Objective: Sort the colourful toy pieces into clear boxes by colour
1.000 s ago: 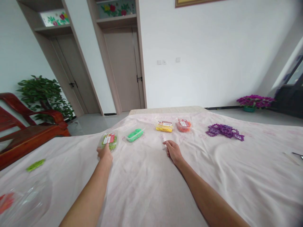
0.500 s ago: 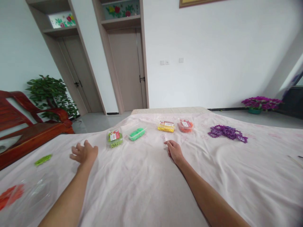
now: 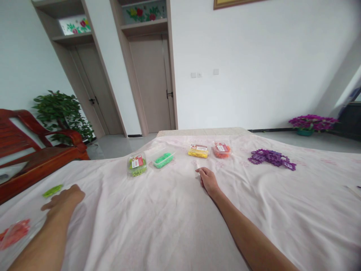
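At the left of the head view, my left hand (image 3: 63, 197) reaches out low over the cloth, fingers apart and holding nothing visible. Just beyond it lies a small bright-green piece (image 3: 52, 190). Nearer, an orange bundle in clear plastic (image 3: 15, 234) is partly cut off by the frame edge. My right hand (image 3: 208, 179) rests on the cloth near the middle, its fingers curled in a loose fist. Past it stand a clear box of yellow pieces (image 3: 198, 151) and a clear box of orange pieces (image 3: 222, 149).
A labelled box of light-green pieces (image 3: 137, 165) and a clear tray of green pieces (image 3: 164, 160) stand left of centre. Purple linked pieces (image 3: 270, 158) lie to the right. The pale cloth (image 3: 158, 214) is wrinkled. A wooden bench (image 3: 42, 150) borders the left side.
My left hand has moved left and down, toward the bright-green piece, and now overlaps the area of the clear plastic. My right hand has stayed in place.
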`<state>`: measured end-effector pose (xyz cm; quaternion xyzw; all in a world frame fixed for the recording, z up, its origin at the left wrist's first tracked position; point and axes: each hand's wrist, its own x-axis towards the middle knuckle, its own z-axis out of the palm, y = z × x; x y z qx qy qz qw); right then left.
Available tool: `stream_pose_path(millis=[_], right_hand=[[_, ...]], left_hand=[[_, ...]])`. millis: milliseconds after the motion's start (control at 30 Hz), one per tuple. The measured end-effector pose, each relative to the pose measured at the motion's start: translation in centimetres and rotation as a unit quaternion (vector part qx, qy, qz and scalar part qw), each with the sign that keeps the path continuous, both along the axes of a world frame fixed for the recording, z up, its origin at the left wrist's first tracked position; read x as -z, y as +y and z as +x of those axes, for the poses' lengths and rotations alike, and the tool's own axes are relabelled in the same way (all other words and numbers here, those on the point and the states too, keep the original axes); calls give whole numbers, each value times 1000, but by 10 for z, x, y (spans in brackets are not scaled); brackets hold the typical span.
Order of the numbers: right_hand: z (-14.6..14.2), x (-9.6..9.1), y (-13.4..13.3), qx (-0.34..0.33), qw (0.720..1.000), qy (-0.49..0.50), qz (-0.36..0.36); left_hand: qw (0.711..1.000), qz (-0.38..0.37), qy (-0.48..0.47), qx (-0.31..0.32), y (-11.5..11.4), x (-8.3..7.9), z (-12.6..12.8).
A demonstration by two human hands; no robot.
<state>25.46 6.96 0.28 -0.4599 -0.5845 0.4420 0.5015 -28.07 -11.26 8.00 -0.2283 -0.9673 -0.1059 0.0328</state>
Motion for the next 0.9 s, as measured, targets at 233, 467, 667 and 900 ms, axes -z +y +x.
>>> stream_pose_path(millis=[233, 467, 667, 900], right_hand=[[1, 3, 2, -1, 1000, -1, -1], [1, 1, 1, 5, 1000, -10, -1], [1, 1, 1, 4, 1000, -23, 7], [0, -1, -1, 0, 1000, -22, 9]], left_hand=[[994, -86, -11, -63, 4, 11, -12], [990, -127, 49, 26, -4, 13, 2], [970, -171, 97, 145, -8, 12, 34], [922, -166, 164, 307, 13, 11, 137]])
